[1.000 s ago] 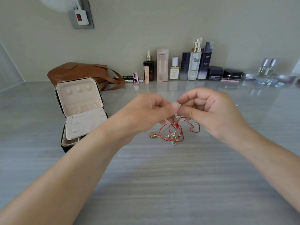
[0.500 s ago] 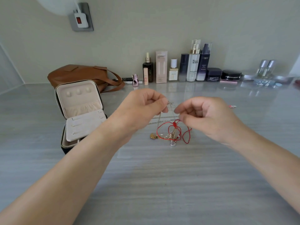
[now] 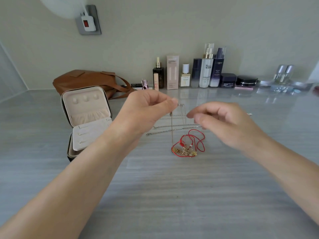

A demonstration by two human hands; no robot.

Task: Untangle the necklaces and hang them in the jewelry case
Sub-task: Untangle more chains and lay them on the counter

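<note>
Bottle with "L'OREAL" label, well behind tangled necklaces.

Right of the open black zip jewelry case with cream lining, the right hand is motion-blurred; whether its fingertips hold anything cannot be determined. The left hand pinches a fine pale hanging chain, concealing its upper end. The heap of red cord and gold charms is too small to separate into pieces. Behind the case lid, the tan leather handbag is partly hidden.
</note>
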